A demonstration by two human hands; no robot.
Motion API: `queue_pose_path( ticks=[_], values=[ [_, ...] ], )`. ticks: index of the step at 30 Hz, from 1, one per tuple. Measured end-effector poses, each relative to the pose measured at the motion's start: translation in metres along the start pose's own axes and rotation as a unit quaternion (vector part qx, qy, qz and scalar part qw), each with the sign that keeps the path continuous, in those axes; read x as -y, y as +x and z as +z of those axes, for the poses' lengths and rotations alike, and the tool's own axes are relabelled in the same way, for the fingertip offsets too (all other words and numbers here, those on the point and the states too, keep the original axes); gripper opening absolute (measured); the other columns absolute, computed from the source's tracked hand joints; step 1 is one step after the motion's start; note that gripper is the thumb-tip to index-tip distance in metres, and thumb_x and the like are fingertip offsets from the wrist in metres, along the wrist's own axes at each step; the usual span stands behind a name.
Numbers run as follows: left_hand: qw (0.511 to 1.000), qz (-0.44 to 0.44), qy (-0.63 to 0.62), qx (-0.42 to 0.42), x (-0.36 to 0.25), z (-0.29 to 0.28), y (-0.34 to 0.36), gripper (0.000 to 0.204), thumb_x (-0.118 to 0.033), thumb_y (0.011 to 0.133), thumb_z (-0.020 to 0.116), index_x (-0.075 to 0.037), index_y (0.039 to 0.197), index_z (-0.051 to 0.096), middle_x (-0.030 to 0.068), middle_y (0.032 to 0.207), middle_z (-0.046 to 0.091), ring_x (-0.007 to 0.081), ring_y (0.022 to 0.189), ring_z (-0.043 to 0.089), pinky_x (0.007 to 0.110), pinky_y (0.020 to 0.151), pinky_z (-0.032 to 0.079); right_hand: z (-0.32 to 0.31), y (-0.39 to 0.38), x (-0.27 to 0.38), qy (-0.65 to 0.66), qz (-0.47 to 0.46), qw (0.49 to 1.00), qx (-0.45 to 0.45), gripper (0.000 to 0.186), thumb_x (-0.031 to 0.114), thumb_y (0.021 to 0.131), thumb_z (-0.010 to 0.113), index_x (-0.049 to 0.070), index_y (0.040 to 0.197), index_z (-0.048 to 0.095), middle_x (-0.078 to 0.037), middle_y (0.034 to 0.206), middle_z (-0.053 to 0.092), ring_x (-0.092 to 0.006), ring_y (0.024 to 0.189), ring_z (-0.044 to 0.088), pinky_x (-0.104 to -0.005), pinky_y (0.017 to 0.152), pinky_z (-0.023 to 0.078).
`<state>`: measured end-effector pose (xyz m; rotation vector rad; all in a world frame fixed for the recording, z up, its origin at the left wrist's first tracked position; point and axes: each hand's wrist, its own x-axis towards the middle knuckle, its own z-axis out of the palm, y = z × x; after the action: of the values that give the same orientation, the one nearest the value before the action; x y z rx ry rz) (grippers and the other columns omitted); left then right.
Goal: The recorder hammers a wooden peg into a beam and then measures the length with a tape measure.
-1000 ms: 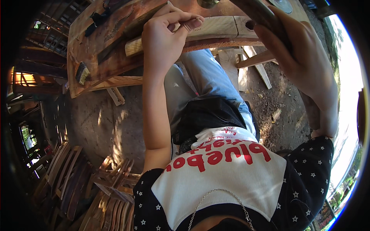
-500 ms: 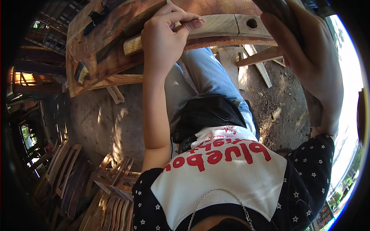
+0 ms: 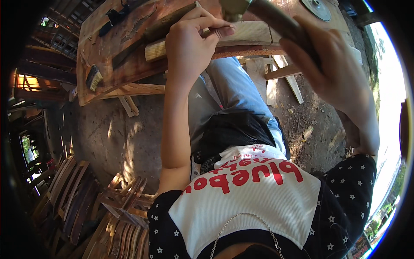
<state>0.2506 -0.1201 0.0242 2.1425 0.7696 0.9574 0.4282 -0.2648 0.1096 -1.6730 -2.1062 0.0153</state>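
Note:
My right hand (image 3: 336, 73) is wrapped round the dark handle of a hammer (image 3: 280, 26). The hammer's metal head is over the fingertips of my left hand (image 3: 192, 45). Thumb and forefinger of that hand are pinched together; what they hold, if anything, is too small to make out. Under both lies a pale, slightly curved wooden piece (image 3: 254, 33) along the table's near edge. My left hand rests over its left part. Beside that hand a chisel-like tool (image 3: 164, 26) with a wooden handle and a long dark blade lies on the table.
The reddish wooden table (image 3: 97, 47) bears a small dark-and-yellow block (image 3: 93, 78), a black object (image 3: 113, 19) and a round metal disc (image 3: 317, 8). Stacked curved wooden slats (image 3: 71, 194) stand at lower left. Wooden legs and offcuts (image 3: 291, 84) are below the table.
My right hand has swung left and down, bringing the hammer head into view over my left fingertips. My left hand keeps its pinch and appears slightly farther right.

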Motion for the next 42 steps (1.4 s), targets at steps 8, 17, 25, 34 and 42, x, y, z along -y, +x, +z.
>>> queue_pose_path(
  ticks=[8, 17, 25, 34, 42],
  values=[
    [0.999, 0.034, 0.008, -0.022, 0.009, 0.001, 0.0, 0.016, -0.021, 0.072, 0.081, -0.008, 0.08, 0.075, -0.0013, 0.072, 0.061, 0.0143, 0.053, 0.054, 0.03, 0.052, 0.042, -0.014, -0.002, 0.013, 0.053, 0.143, 0.987, 0.053, 0.026, 0.02, 0.094, 0.058, -0.002, 0.108, 0.059, -0.009, 0.062, 0.054, -0.0204, 0.053, 0.051, -0.0373, 0.055, 0.039],
    [1.0, 0.022, -0.01, 0.012, 0.008, -0.004, -0.004, 0.02, -0.016, 0.075, 0.08, -0.001, 0.087, 0.074, -0.0026, 0.071, 0.052, 0.0053, 0.061, 0.043, 0.023, 0.054, 0.036, -0.007, -0.003, 0.01, -0.047, 0.026, 0.997, -0.047, 0.032, 0.021, 0.094, 0.057, -0.003, 0.116, 0.059, -0.013, 0.06, 0.054, -0.0262, 0.049, 0.051, -0.0372, 0.053, 0.041],
    [1.0, 0.025, 0.014, -0.014, 0.007, 0.001, 0.002, 0.019, -0.022, 0.072, 0.081, -0.007, 0.08, 0.074, -0.0017, 0.072, 0.06, 0.0132, 0.053, 0.052, 0.028, 0.052, 0.04, 0.006, -0.01, -0.009, -0.01, 0.048, 0.999, 0.001, 0.035, 0.029, 0.096, 0.058, -0.002, 0.114, 0.059, -0.007, 0.056, 0.052, -0.0208, 0.047, 0.051, -0.0334, 0.052, 0.041],
    [0.991, -0.014, -0.13, -0.021, 0.003, -0.008, 0.0, 0.015, -0.015, 0.08, 0.077, -0.001, 0.085, 0.074, -0.0016, 0.074, 0.057, 0.005, 0.06, 0.043, 0.023, 0.055, 0.035, -0.013, 0.001, -0.026, 0.139, 0.239, 0.961, 0.025, 0.045, 0.04, 0.102, 0.042, -0.001, 0.093, 0.057, -0.013, 0.059, 0.054, -0.0262, 0.056, 0.061, -0.0398, 0.056, 0.046],
    [0.975, -0.009, -0.203, -0.094, 0.0, -0.011, -0.002, 0.013, -0.013, 0.084, 0.074, -0.001, 0.088, 0.073, -0.0036, 0.081, 0.058, 0.003, 0.061, 0.04, 0.019, 0.057, 0.033, 0.024, 0.058, -0.092, -0.142, -0.037, 0.989, -0.016, 0.035, 0.037, 0.098, 0.051, 0.003, 0.096, 0.056, -0.018, 0.067, 0.059, -0.0345, 0.061, 0.061, -0.0433, 0.055, 0.046]
  ],
)
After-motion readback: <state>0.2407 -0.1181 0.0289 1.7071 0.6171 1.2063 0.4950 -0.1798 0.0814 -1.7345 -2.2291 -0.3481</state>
